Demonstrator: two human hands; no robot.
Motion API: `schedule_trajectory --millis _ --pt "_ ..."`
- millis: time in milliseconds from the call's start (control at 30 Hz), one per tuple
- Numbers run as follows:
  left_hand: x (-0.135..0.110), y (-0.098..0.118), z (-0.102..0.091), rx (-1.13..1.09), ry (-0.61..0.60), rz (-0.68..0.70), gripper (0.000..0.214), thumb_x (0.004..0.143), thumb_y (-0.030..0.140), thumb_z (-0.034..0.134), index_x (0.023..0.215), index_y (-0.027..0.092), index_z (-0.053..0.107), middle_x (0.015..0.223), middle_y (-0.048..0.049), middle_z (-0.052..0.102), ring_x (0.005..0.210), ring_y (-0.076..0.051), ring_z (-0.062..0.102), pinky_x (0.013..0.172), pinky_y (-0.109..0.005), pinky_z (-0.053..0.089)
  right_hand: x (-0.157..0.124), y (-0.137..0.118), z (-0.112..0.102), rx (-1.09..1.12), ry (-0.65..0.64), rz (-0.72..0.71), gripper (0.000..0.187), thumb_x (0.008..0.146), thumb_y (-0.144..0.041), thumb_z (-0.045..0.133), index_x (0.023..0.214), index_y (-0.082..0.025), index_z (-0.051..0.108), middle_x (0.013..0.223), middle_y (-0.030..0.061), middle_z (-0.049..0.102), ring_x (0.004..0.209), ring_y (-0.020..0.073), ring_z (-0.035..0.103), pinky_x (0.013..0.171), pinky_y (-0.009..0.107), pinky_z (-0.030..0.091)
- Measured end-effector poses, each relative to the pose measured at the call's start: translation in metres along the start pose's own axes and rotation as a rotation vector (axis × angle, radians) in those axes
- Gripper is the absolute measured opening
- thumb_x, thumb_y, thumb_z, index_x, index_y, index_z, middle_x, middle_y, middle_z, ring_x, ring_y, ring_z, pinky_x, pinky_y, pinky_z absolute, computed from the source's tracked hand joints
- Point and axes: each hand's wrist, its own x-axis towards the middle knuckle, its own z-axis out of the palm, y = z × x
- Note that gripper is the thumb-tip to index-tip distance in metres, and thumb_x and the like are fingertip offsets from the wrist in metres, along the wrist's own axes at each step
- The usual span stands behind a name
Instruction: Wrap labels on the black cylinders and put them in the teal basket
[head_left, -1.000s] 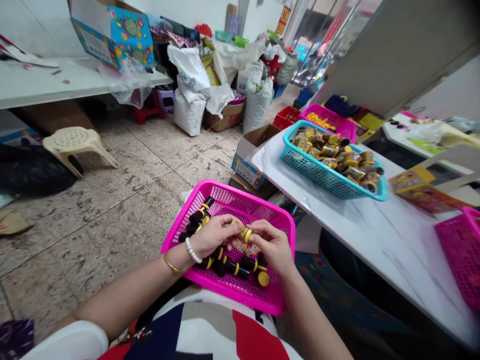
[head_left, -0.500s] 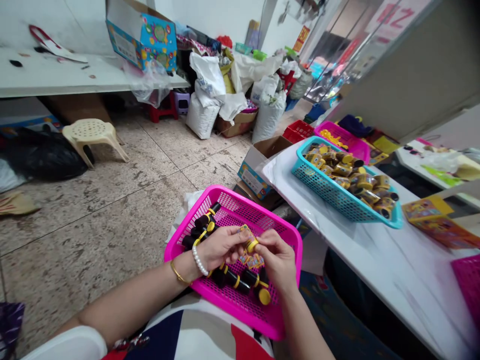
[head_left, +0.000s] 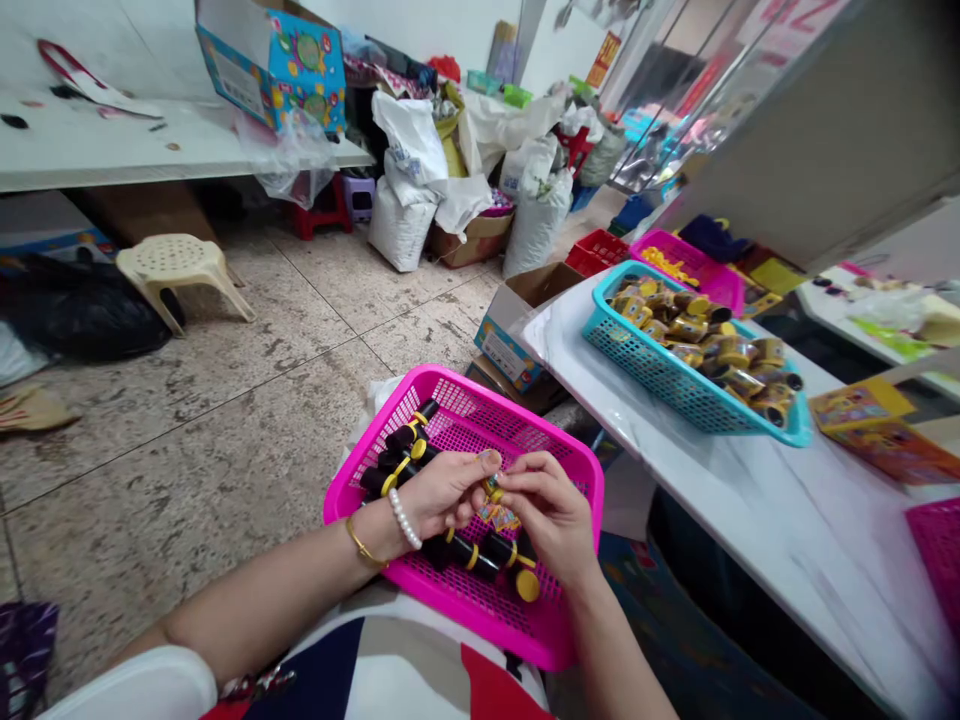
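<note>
Over the pink basket (head_left: 466, 393), my left hand (head_left: 444, 497) and my right hand (head_left: 551, 508) meet with fingers pinched. Between them is a small yellow-capped cylinder (head_left: 493, 488) with a printed sticker, mostly hidden by the fingers. Just below, orange-and-blue printed stickers (head_left: 500, 517) show; whether they are held or lie in the basket I cannot tell. Black cylinders (head_left: 463, 550) with yellow bands and round yellow caps lie along the basket's near side. More of these black-and-yellow pieces (head_left: 400, 440) rest at its left end.
To my right, a blue basket (head_left: 637, 372) of sticker-wrapped cylinders (head_left: 690, 328) stands on the white table (head_left: 757, 500). Behind it is a pink tray (head_left: 709, 270) with yellow parts. An open carton (head_left: 517, 330) sits beside the table. A cream stool (head_left: 176, 262) stands on the floor at left.
My fingers have closed in around the small cylinder, hiding more of its yellow cap and sticker. My right fingers have shifted slightly. The view has moved a little.
</note>
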Motion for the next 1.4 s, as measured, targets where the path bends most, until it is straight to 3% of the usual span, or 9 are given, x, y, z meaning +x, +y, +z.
schedule_trajectory --millis 133,267,433,667,833,1100,1233,1333,1400 --pt "0.003 -0.002 0.002 -0.03 -0.019 -0.021 0.044 0.07 0.055 0.07 0.073 0.014 0.056 0.043 0.0074 0.049 0.027 -0.002 0.034 0.027 -0.013 0.019 -0.005 0.006 0.002 -0.011 0.101 -0.063 0.012 0.078 -0.013 0.071 0.081 -0.025 0.071 0.081 0.0009 0.053 0.072 0.0129 0.055 0.058 0.025 0.047" --pt "0.004 -0.005 0.002 -0.017 0.03 -0.005 0.043 0.07 0.056 0.07 0.071 0.016 0.052 0.041 0.0089 0.046 0.026 -0.001 0.029 0.027 -0.013 0.016 -0.011 0.015 0.006 0.005 0.195 0.012 0.007 0.08 -0.017 0.069 0.081 -0.024 0.068 0.082 0.0011 0.051 0.07 0.0134 0.057 0.057 0.027 0.051" --pt "0.006 -0.008 0.003 -0.023 0.056 0.004 0.044 0.069 0.055 0.071 0.071 0.015 0.054 0.042 0.0081 0.048 0.027 -0.001 0.031 0.028 -0.013 0.017 -0.015 0.012 0.006 -0.095 0.165 0.042 0.02 0.077 -0.019 0.072 0.096 -0.026 0.07 0.093 0.0037 0.055 0.08 0.0156 0.059 0.064 0.028 0.053" --pt "0.009 -0.01 0.002 -0.034 0.0 -0.003 0.043 0.071 0.053 0.07 0.065 0.014 0.053 0.04 0.0083 0.045 0.026 -0.001 0.028 0.027 -0.014 0.016 -0.02 0.017 0.012 0.18 0.252 0.051 0.009 0.081 -0.018 0.068 0.086 -0.025 0.07 0.089 0.0001 0.05 0.063 0.0106 0.061 0.057 0.027 0.056" --pt "0.009 -0.012 0.005 -0.032 0.059 0.014 0.043 0.07 0.054 0.07 0.068 0.016 0.052 0.04 0.0086 0.045 0.026 -0.001 0.028 0.028 -0.014 0.015 -0.022 0.016 0.013 0.112 0.22 0.054 0.023 0.078 -0.018 0.07 0.099 -0.028 0.071 0.098 0.0031 0.053 0.076 0.013 0.061 0.063 0.027 0.057" --pt "0.014 -0.016 0.008 -0.102 -0.009 -0.033 0.035 0.071 0.045 0.072 0.071 0.014 0.055 0.044 0.0086 0.046 0.028 0.0 0.027 0.028 -0.013 0.012 -0.029 0.026 0.011 0.25 0.312 0.066 0.007 0.077 -0.018 0.071 0.081 -0.024 0.07 0.087 -0.0002 0.051 0.063 0.012 0.062 0.056 0.03 0.058" --pt "0.012 -0.024 0.014 -0.036 0.111 -0.002 0.047 0.067 0.056 0.071 0.061 0.016 0.049 0.042 0.0089 0.041 0.028 0.0 0.025 0.028 -0.014 0.013 -0.026 0.022 0.009 0.05 0.31 0.087 0.007 0.079 -0.019 0.069 0.085 -0.024 0.07 0.086 0.0016 0.056 0.071 0.0145 0.062 0.061 0.027 0.055" --pt "0.013 -0.032 0.017 0.02 0.189 -0.038 0.052 0.06 0.067 0.069 0.063 0.018 0.049 0.042 0.008 0.041 0.028 -0.002 0.025 0.029 -0.016 0.011 -0.029 0.021 0.015 -0.113 0.272 0.169 0.031 0.08 -0.021 0.067 0.11 -0.024 0.065 0.094 0.0048 0.063 0.08 0.017 0.063 0.068 0.027 0.053" --pt "0.018 -0.033 0.014 0.1 0.189 -0.023 0.054 0.058 0.073 0.065 0.064 0.021 0.05 0.041 0.0067 0.041 0.029 -0.005 0.026 0.03 -0.018 0.014 -0.03 0.028 0.019 -0.175 0.275 0.173 0.022 0.08 -0.027 0.066 0.101 -0.021 0.067 0.088 0.0051 0.066 0.074 0.0166 0.063 0.063 0.024 0.052"
